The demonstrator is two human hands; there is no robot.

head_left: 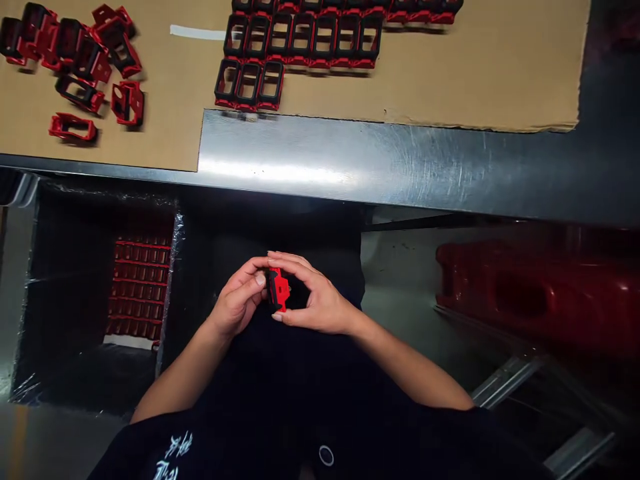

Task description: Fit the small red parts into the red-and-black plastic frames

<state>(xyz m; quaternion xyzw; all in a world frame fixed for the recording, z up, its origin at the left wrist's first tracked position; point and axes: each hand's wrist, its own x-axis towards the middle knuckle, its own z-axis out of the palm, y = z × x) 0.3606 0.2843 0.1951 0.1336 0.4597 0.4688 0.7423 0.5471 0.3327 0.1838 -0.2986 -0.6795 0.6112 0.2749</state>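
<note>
Close to my body, below the table edge, both hands grip one small red and black plastic frame part (281, 291). My left hand (239, 297) pinches its black side, thumb toward the top. My right hand (320, 297) curves round the red side, fingers at the upper end and thumb at the lower end. Similar red and black frames (303, 37) stand in rows on the cardboard above my hands. At the upper left lies a loose pile of such parts (83, 50), with a red part (73, 127) nearest the edge.
Cardboard sheets (475, 73) cover much of the metal table (320, 157). Below on the left, a dark plastic-wrapped box (65, 267) holds rows of red parts (137, 287). A red plastic stool or bin (500, 287) and metal bars (510, 380) are at the right.
</note>
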